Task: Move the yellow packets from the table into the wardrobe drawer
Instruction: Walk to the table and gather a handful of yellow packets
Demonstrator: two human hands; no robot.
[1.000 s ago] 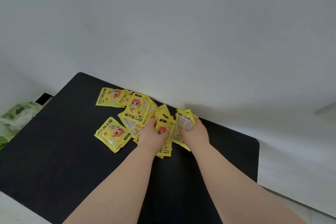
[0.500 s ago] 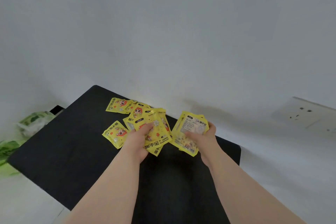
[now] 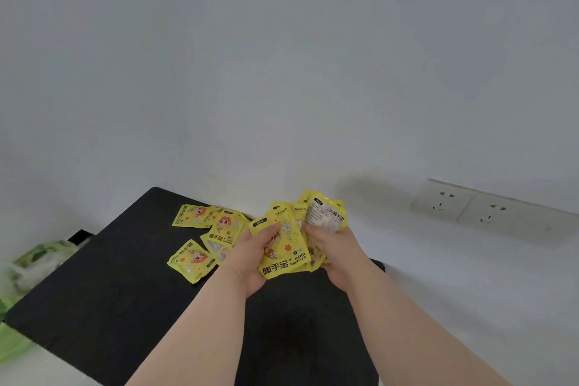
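Both arms reach out from the near edge over a black counter [image 3: 119, 298] that stands against a pale wall [image 3: 282, 72]. The left grip [image 3: 250, 260] is curled closed around a yellow packet [image 3: 283, 260] printed "HAND WARMER", thumb across its face, and holds it lifted above the counter. The right grip [image 3: 340, 247] is just beside it, fingers and thumb pinched on a fanned bunch of packets [image 3: 324, 216] whose top one shows a white printed back. The two handfuls overlap in the middle, so how many packets each grip has cannot be told. Other yellow packets lie loose on the counter to the left of the grips: a single packet [image 3: 191, 261] lies nearest the person, a small overlapping pile [image 3: 224, 229] sits just beyond it and reaches under the left grip, and a far packet [image 3: 190, 215] lies by the wall at the counter's far edge. To the left, beyond the counter's edge, a green and white bag [image 3: 34, 257] is in view, blurred. On the wall to the right is a white double socket [image 3: 488, 210], well apart from the grips.
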